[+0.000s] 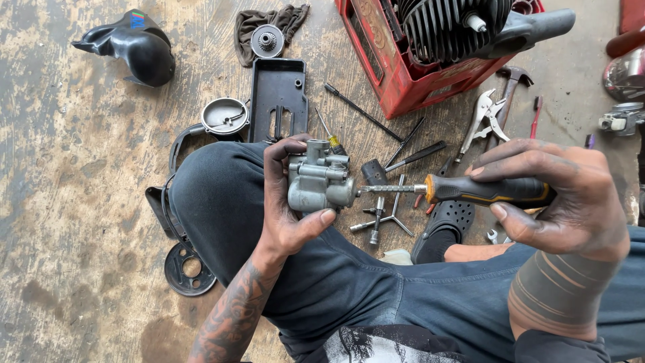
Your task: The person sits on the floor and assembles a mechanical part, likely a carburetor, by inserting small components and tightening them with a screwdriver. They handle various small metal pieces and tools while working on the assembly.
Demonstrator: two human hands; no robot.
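My left hand [285,208] grips a grey metal carburetor [318,180] above my bent left knee, thumb under it and fingers over its top. My right hand [561,198] holds a screwdriver [470,191] with a black and orange handle, lying level. Its metal tip meets the carburetor's right side. Both hands are smeared with grease.
A red crate [403,74] with a finned engine cylinder [447,27] stands at the top. Pliers [485,117], a hammer [510,84], screwdrivers [359,111], a cross wrench [383,215], a black tray [278,97], a round metal cap [225,115], a black plastic cover [134,47] and a rag [269,23] lie on the concrete floor.
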